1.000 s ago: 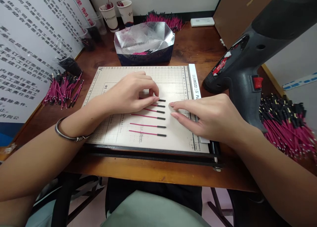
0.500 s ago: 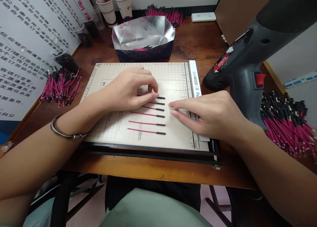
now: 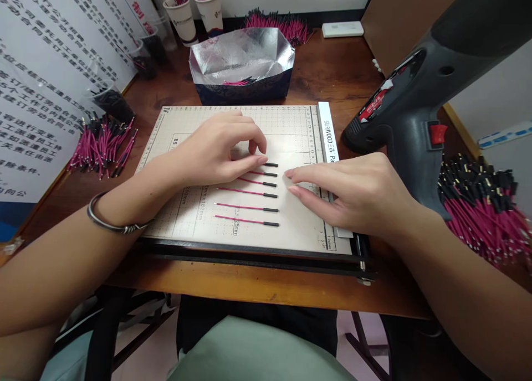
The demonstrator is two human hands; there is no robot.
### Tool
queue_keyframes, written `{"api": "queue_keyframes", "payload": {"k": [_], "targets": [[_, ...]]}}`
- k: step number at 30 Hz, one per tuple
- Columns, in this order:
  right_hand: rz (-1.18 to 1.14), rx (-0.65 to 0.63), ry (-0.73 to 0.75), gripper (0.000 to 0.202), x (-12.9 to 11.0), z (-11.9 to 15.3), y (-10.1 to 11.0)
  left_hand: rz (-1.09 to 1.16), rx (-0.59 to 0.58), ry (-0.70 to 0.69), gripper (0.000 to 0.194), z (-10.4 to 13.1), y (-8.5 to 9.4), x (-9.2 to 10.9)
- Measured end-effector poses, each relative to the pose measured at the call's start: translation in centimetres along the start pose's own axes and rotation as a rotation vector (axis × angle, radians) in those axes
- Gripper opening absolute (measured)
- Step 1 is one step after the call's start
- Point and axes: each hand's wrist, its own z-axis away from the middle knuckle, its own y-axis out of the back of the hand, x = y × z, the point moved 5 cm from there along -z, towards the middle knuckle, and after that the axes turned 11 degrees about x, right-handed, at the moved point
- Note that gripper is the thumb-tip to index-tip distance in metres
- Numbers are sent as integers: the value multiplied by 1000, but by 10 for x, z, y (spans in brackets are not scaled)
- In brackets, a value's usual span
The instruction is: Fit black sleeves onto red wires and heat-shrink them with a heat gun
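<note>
On the pale ruled board of a paper trimmer (image 3: 299, 220) lie several short magenta wires (image 3: 239, 220) with black sleeves, in a spaced column, sleeves to the right. My left hand (image 3: 224, 148) rests over the upper wires. Its fingers are curled, and its thumb and index finger close on the topmost wire, whose black sleeve (image 3: 271, 164) sticks out beside the thumb tip. The rest of that wire is hidden under the hand. My right hand (image 3: 344, 190) lies on the board's right side, index finger and thumb stretched apart, just right of the sleeve ends, holding nothing.
Behind the board stands a foil-lined box (image 3: 245, 93) with wires inside. A dark heat gun (image 3: 411, 143) stands at right, near a large wire pile (image 3: 477, 209). Another pile (image 3: 102, 145) and a plastic cup (image 3: 112, 98) are at left. Paper cups (image 3: 180, 21) stand at the back.
Both hands and the wires keep their places. Only the whole view has shifted very slightly.
</note>
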Motion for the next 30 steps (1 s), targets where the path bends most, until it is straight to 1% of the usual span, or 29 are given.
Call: {"api": "queue_keyframes", "payload": {"k": [3, 5, 7, 9, 10, 12, 13, 15, 18, 20, 22, 24, 27, 28, 30], "targets": [[44, 30, -10, 12, 2, -2, 2, -4, 5, 0, 26, 0, -1, -3], [86, 94, -19, 13, 5, -8, 9, -8, 22, 2, 27, 0, 0, -6], [133, 178, -49, 19, 11, -17, 21, -15, 59, 0, 29, -1, 3, -9], [211, 188, -149, 26, 20, -26, 33, -25, 105, -3, 31, -3, 7, -10], [251, 178, -222, 27, 25, -29, 40, -29, 122, -5, 31, -4, 10, -9], [325, 156, -354, 27, 31, -29, 53, -26, 146, -7, 30, -7, 16, -5], [349, 148, -400, 25, 30, -27, 58, -20, 151, -3, 29, -8, 20, -1], [354, 132, -433, 22, 20, -19, 64, -4, 151, 16, 26, -9, 27, 9], [283, 114, -421, 16, -11, -2, 62, 13, 132, 48, 22, -2, 36, 27], [215, 105, -364, 11, -36, 7, 55, 27, 139, 69, 20, 8, 40, 41], [138, 99, -297, 12, -58, 14, 47, 56, 196, 111, 21, 23, 43, 52], [94, 121, -277, 16, -73, 19, 41, 96, 272, 167, 22, 39, 40, 61], [40, 101, -301, 19, -83, 25, 32, 136, 354, 250, 17, 62, 28, 70], [25, 98, -307, 19, -84, 27, 29, 138, 367, 271, 16, 69, 23, 72], [6, 105, -311, 20, -84, 29, 26, 115, 351, 305, 12, 78, 12, 75]]}}
